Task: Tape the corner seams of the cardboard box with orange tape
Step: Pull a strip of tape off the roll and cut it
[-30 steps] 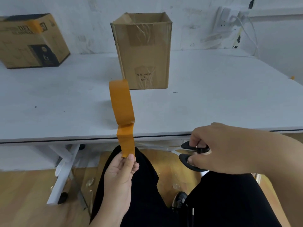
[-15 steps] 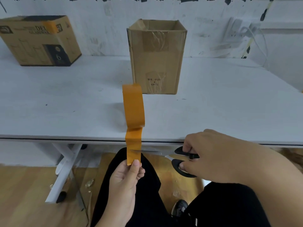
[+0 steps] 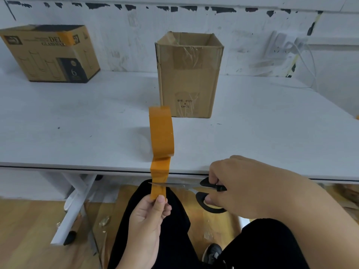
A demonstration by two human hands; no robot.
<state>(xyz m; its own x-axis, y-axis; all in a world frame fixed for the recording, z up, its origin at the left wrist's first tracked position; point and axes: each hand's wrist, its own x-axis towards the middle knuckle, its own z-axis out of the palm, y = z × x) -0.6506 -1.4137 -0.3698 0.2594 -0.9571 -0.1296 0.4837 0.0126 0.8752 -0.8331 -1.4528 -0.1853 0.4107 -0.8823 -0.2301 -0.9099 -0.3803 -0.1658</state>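
Note:
A tall open-topped cardboard box (image 3: 189, 78) stands upright on the white table (image 3: 77, 123), towards the back. An orange tape roll (image 3: 161, 133) stands on edge near the table's front edge. A strip of tape (image 3: 159, 175) hangs from it past the edge. My left hand (image 3: 149, 216) pinches the strip's lower end between thumb and fingers. My right hand (image 3: 246, 189) grips black-handled scissors (image 3: 194, 188). Their blades lie across the strip, just above my left thumb.
A printed brown box (image 3: 50, 55) with an orange tape patch sits at the table's back left. A wall socket with white cables (image 3: 287, 47) is at the back right. Below are the table's white leg (image 3: 73, 208), my black-trousered legs and a wooden floor.
The scissors have travelled left from beside my right knee until their blades cross the hanging strip. My left hand keeps the strip taut. The view has shifted slightly.

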